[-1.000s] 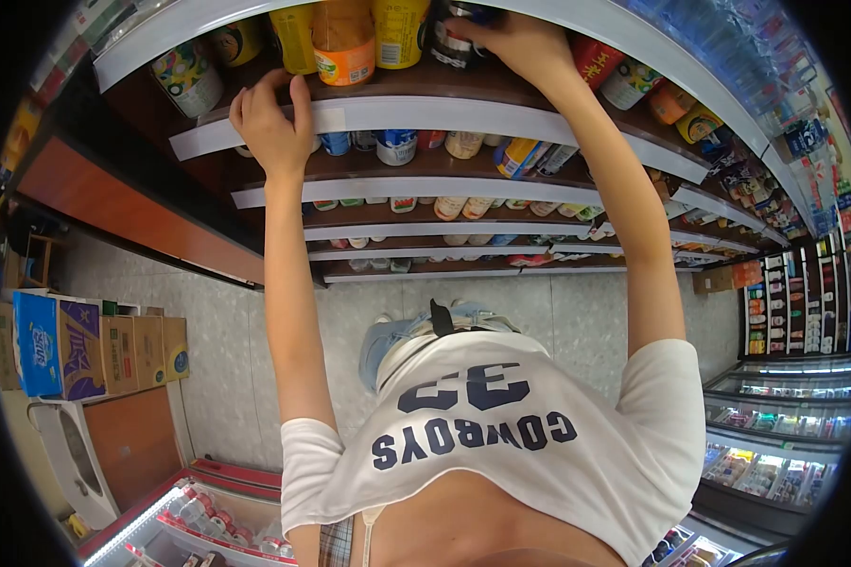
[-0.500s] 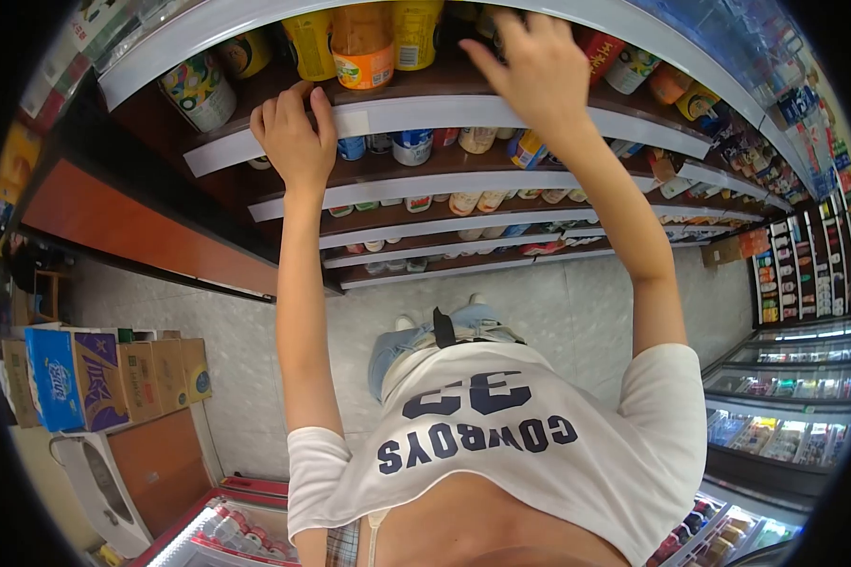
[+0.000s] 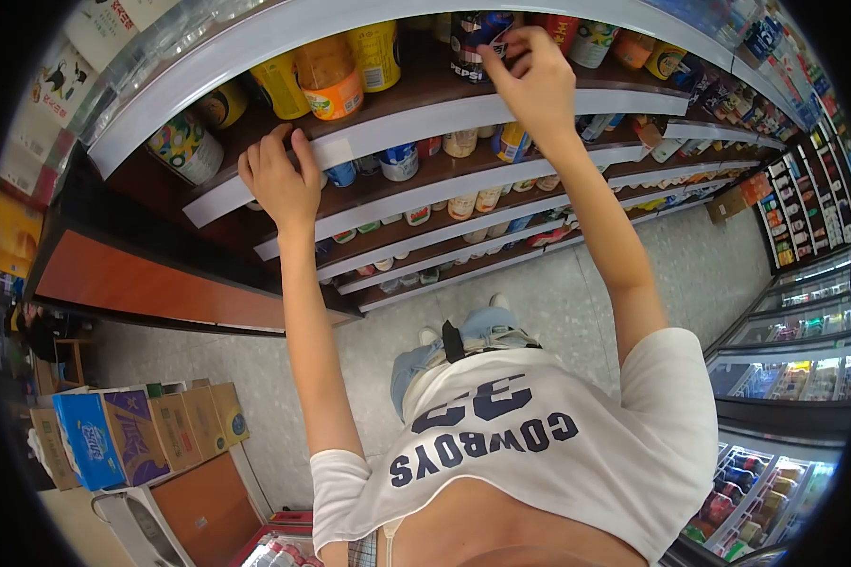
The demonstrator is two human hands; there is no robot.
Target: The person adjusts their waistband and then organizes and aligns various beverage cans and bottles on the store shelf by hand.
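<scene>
A dark Pepsi can (image 3: 467, 45) stands upright on the top open shelf. The bent fingers and thumb of my right hand (image 3: 529, 83) are closed at its right front side. My left hand (image 3: 282, 181) rests on the white shelf edge (image 3: 388, 137) further left, its fingers curved over the edge and its thumb apart, with no item in it. Just behind that hand are an orange bottle (image 3: 329, 83) and yellow containers (image 3: 376, 59) on the same shelf. Right of the can, a red can (image 3: 555, 30) is partly hidden by my right hand.
Lower shelves (image 3: 444, 165) hold cans and bottles. A dark-framed wooden panel (image 3: 151, 283) borders the shelving on the left. Cardboard boxes (image 3: 175, 430) are stacked at lower left. Glass-fronted coolers (image 3: 785, 378) stand at the right, beyond the grey floor (image 3: 577, 293).
My right hand first held a dark can, then spread apart from it, and now its fingers are closed at the Pepsi can. My left hand stays on the shelf edge. The view has turned.
</scene>
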